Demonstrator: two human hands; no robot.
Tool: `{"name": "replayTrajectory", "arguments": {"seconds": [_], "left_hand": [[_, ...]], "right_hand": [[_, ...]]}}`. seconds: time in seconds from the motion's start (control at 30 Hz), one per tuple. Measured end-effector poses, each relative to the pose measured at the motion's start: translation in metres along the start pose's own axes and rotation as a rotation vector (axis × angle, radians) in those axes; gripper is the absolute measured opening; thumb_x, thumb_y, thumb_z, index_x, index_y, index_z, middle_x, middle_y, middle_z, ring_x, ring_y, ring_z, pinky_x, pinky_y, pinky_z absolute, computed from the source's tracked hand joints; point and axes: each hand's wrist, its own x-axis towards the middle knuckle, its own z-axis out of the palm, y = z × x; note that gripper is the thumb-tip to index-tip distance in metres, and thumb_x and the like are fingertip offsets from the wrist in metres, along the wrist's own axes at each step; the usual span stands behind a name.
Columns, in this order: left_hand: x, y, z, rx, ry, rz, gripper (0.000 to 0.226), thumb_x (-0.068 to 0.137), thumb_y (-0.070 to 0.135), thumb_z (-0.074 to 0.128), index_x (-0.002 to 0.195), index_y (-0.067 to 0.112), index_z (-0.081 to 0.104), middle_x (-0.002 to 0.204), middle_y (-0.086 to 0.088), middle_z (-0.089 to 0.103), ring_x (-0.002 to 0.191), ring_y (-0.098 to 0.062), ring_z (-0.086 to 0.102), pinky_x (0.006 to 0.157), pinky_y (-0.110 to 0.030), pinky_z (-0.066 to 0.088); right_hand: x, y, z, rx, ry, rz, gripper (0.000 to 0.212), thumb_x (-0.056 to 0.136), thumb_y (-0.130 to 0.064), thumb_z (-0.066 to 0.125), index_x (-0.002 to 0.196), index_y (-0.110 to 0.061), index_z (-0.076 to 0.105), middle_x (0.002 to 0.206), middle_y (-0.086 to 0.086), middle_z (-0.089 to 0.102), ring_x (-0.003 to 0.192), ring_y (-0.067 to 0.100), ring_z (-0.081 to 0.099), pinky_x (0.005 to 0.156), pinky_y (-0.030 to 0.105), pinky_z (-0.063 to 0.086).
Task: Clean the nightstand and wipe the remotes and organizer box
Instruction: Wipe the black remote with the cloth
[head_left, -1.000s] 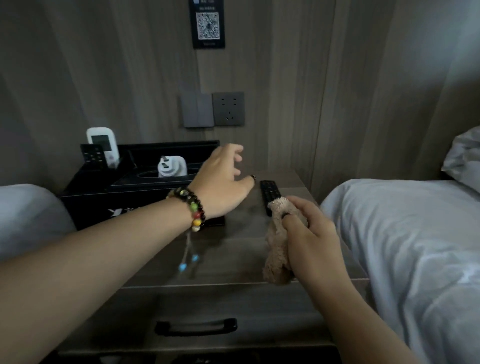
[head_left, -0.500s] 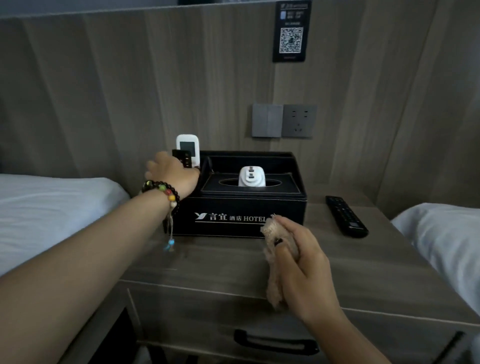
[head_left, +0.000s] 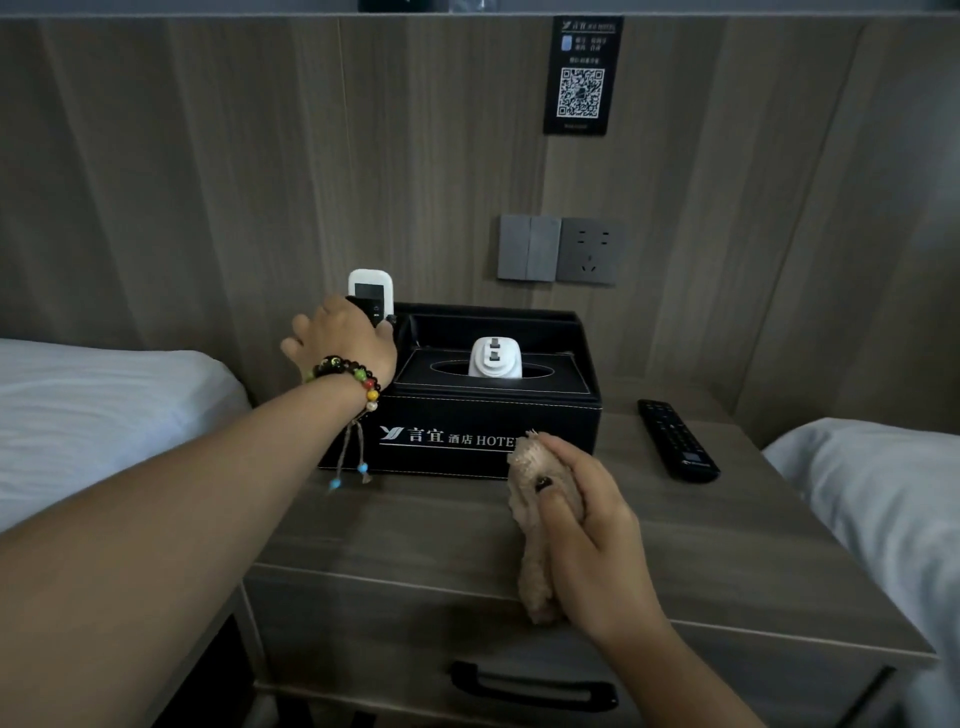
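On the nightstand (head_left: 415, 525), left hand (head_left: 343, 338) fingers touch the white remote (head_left: 370, 291).

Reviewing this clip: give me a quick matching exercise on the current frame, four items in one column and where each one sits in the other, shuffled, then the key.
Items:
1. white remote
2. black remote
3. cloth
4. white plug adapter

Places:
A. lying flat on the nightstand top, right of the organizer box
B. in the oval slot on top of the box
C. bunched in the right hand
D. standing upright at the box's left end, by the left hand

Pairs: 1-D, 2-A, 3-C, 4-B
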Motion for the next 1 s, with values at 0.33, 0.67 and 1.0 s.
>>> {"name": "replayTrajectory", "arguments": {"seconds": [0.33,0.67,1.0], "left_hand": [[0.009,0.04,-0.048,-0.74,0.266,0.216,0.036,0.096,0.021,0.049,0.124,0.0,0.039,0.116,-0.014,0.052,0.103,-0.025,0.055,0.084,-0.028,0.044],[-0.153,-0.002,-0.055,-1.52,-0.253,0.078,0.016,0.086,0.023,0.056,0.101,0.021,0.051,0.07,0.002,0.06,0.048,-0.015,0.058,0.045,-0.026,0.05],[-0.156,0.008,-0.038,-1.829,-0.469,-0.468,0.03,0.101,0.027,0.04,0.118,0.013,0.06,0.076,0.0,0.059,0.066,-0.009,0.058,0.061,-0.027,0.05]], "right_hand": [[0.0,-0.002,-0.005,0.092,-0.022,0.033,0.046,0.095,-0.003,0.049,0.123,-0.038,0.059,0.127,-0.021,0.059,0.119,-0.012,0.05,0.102,0.009,0.039],[-0.006,-0.01,-0.017,0.176,-0.015,0.099,0.042,0.097,-0.006,0.05,0.12,-0.038,0.063,0.116,-0.018,0.068,0.109,-0.004,0.061,0.087,0.017,0.051],[-0.042,-0.028,-0.012,0.257,-0.107,0.111,0.035,0.093,-0.002,0.056,0.111,-0.029,0.069,0.101,-0.016,0.075,0.099,-0.003,0.067,0.078,0.007,0.048]]}}
